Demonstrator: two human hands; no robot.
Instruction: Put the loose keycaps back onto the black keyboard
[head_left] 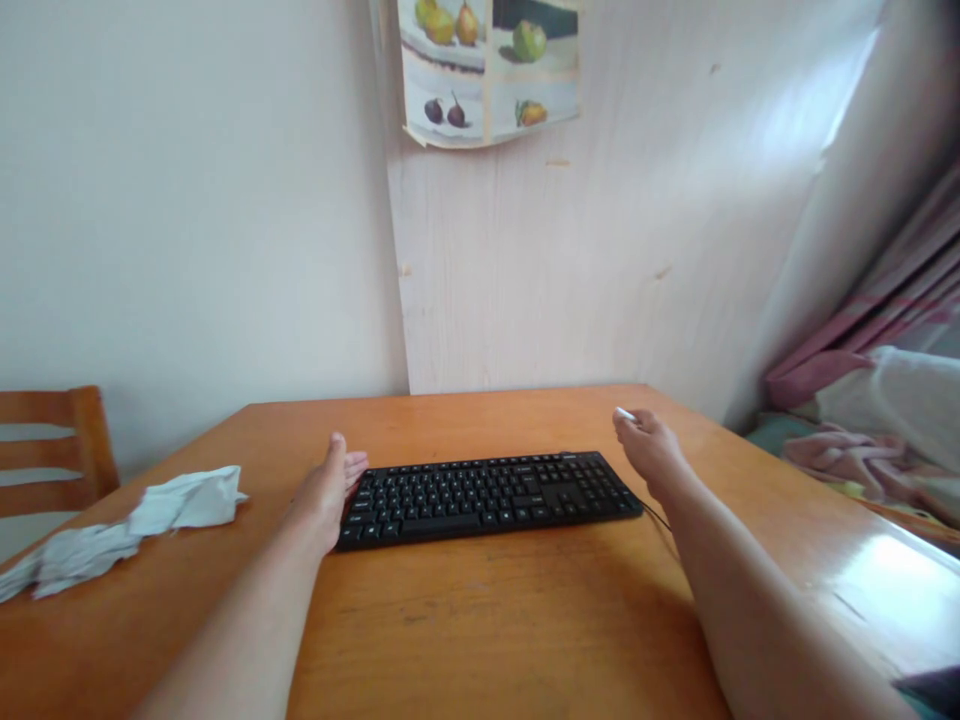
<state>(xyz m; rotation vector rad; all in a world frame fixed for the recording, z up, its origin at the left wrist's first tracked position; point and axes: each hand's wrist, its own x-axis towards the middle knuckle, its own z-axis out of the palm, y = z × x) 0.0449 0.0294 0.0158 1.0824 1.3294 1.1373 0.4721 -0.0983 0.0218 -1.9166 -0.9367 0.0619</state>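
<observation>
A black keyboard lies across the middle of an orange wooden table. My left hand rests edge-on against the keyboard's left end, fingers stretched out together and holding nothing. My right hand sits just beyond the keyboard's right far corner, fingers curled round a small white thing that sticks out at the fingertips; I cannot make out what it is. A thin black cable leaves the keyboard's right end under my right forearm.
A crumpled white cloth lies at the table's left edge. A wooden chair back stands at the left. The wall with a fruit poster is behind. Bedding and a pink curtain lie to the right.
</observation>
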